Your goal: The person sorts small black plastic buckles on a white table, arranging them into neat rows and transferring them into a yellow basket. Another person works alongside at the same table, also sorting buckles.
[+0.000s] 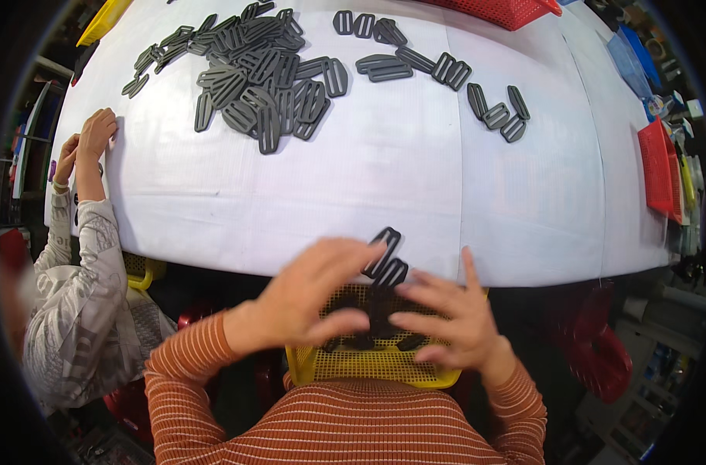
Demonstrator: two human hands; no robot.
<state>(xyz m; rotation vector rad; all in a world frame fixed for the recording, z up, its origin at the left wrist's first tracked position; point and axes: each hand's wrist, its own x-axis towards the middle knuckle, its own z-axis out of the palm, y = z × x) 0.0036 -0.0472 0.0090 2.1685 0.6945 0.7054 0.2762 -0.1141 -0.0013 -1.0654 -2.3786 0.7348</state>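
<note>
Two or so black plastic slider buckles [385, 256] lie together at the near edge of the white table, some tilting over it. My left hand [310, 283] is at their left side, thumb and fingers apart, with the fingertips at or very near the upper buckle. My right hand [454, 314] hovers just right of them with spread fingers, holding nothing I can see. Both hands are a little blurred. Below them, between my body and the table, sits a yellow mesh basket [368, 370] with several dark buckles inside, partly hidden by my hands.
A large heap of black slider buckles [252, 66] covers the far left-middle of the table [353, 178]; several more lie scattered to the right. A red basket [663, 170] stands at the right edge, and another red basket [500, 9] at the far side. At left, a co-worker's hands [93, 139] rest by the edge.
</note>
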